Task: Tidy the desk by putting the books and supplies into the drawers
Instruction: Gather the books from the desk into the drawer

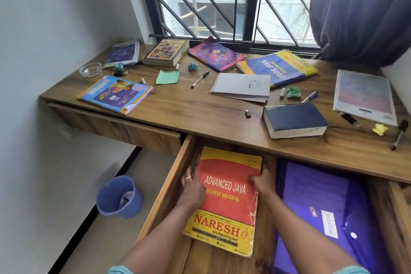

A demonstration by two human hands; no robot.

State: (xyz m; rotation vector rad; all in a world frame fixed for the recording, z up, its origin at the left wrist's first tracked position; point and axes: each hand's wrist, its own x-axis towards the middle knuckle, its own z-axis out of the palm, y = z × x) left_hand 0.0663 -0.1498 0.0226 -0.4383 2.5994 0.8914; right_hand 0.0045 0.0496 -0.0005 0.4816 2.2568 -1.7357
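With the left hand (192, 187) and right hand (261, 181) clasping opposite edges of the Advanced Java book (226, 198), fingers seemingly tucked beneath, lower it flat into the open drawer (169, 187), keeping clear of the purple folder (311, 207) just beyond the right hand.

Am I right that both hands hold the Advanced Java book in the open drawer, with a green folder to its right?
Not quite: the head view shows the folder is purple, not green. Otherwise yes: the left hand and right hand hold the Advanced Java book in the open drawer.
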